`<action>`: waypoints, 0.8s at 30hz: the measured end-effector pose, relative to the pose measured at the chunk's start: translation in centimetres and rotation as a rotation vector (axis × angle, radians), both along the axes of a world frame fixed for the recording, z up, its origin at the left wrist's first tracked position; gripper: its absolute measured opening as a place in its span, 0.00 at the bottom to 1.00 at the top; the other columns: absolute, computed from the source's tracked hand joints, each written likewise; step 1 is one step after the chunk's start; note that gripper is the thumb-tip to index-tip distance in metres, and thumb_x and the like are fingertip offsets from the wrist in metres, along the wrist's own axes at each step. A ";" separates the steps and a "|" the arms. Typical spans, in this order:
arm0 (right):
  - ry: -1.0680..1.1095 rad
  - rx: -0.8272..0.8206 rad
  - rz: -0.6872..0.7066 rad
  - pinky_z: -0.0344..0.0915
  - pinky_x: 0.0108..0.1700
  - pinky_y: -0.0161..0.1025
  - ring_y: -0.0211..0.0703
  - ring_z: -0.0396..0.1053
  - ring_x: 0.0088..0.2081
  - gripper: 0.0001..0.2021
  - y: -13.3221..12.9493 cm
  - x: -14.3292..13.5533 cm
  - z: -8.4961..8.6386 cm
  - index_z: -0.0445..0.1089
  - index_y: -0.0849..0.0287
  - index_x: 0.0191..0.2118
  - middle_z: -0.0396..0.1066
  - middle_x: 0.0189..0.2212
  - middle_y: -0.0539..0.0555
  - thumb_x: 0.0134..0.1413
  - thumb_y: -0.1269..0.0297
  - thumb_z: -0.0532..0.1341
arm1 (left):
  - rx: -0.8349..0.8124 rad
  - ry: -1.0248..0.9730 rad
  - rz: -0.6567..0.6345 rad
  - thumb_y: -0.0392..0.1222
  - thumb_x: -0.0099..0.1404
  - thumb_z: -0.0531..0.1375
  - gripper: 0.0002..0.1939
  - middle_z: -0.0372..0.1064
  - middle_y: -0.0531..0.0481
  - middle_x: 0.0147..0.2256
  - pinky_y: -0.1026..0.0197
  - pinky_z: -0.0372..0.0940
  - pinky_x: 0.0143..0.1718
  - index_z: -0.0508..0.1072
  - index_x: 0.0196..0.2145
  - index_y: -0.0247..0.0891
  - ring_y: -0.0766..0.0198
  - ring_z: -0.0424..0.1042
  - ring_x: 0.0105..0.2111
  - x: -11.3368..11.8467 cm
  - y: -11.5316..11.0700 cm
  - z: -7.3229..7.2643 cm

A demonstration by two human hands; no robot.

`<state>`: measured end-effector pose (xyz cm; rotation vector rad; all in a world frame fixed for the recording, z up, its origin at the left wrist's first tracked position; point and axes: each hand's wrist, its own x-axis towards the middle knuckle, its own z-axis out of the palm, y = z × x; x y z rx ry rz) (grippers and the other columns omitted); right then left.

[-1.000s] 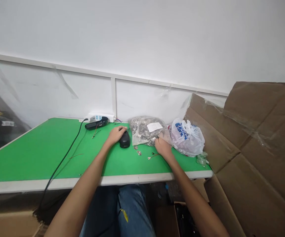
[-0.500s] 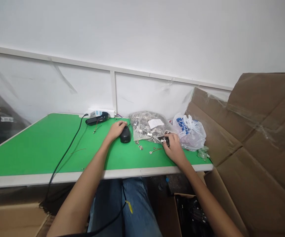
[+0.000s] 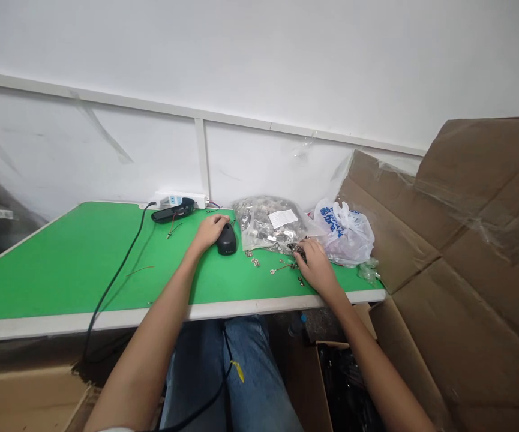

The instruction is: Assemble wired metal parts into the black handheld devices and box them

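Observation:
My left hand (image 3: 209,234) is closed round the far end of a black, rounded plastic device (image 3: 227,242) lying on the green tabletop. My right hand (image 3: 315,263) has its fingers curled over a cluster of small dark and shiny metal parts (image 3: 299,251) at the mouth of a clear plastic bag; the fingertips are partly hidden. The bag (image 3: 259,225) bulges with similar parts and bears a white label (image 3: 283,218). Loose metal pieces (image 3: 255,262) lie before it, along with a small part on a thin wire (image 3: 279,269) near my right thumb.
A second black device (image 3: 173,211) with thin wires rests by a white power strip (image 3: 180,198) at the wall. A black cable (image 3: 117,282) crosses the table (image 3: 61,258). Right of the bag stand a knotted white plastic bag (image 3: 347,234) and tall cardboard (image 3: 475,270). Open boxes sit below.
The view has shifted slightly. A few small dark pieces now lie on the table beside my right hand, whose fingers have moved slightly among the parts. My left hand stays on the black device.

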<state>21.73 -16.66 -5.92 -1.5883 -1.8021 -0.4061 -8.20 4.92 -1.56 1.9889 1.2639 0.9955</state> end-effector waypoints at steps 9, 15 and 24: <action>0.132 0.286 -0.002 0.68 0.65 0.60 0.57 0.69 0.63 0.13 -0.9 0.2 -0.5 0.80 0.57 0.49 0.77 0.55 0.62 0.74 0.62 0.57 | 0.098 0.146 0.210 0.54 0.72 0.50 0.27 0.80 0.34 0.49 0.49 0.66 0.57 0.82 0.46 0.32 0.44 0.76 0.52 0.2 -1.5 1.0; 0.115 0.328 -0.030 0.72 0.54 0.53 0.51 0.73 0.48 0.12 -1.6 -0.6 0.7 0.81 0.56 0.49 0.76 0.45 0.61 0.72 0.63 0.59 | 0.012 0.378 0.359 0.68 0.70 0.52 0.36 0.78 0.28 0.51 0.36 0.64 0.57 0.84 0.49 0.34 0.28 0.69 0.58 -0.4 -2.8 1.9; 0.302 0.218 -0.055 0.70 0.46 0.47 0.49 0.71 0.42 0.06 -4.7 -1.2 2.0 0.74 0.56 0.42 0.72 0.38 0.56 0.66 0.60 0.63 | -0.144 0.390 0.325 0.61 0.65 0.63 0.23 0.80 0.38 0.50 0.40 0.62 0.59 0.85 0.47 0.44 0.35 0.67 0.61 -0.4 -1.8 1.9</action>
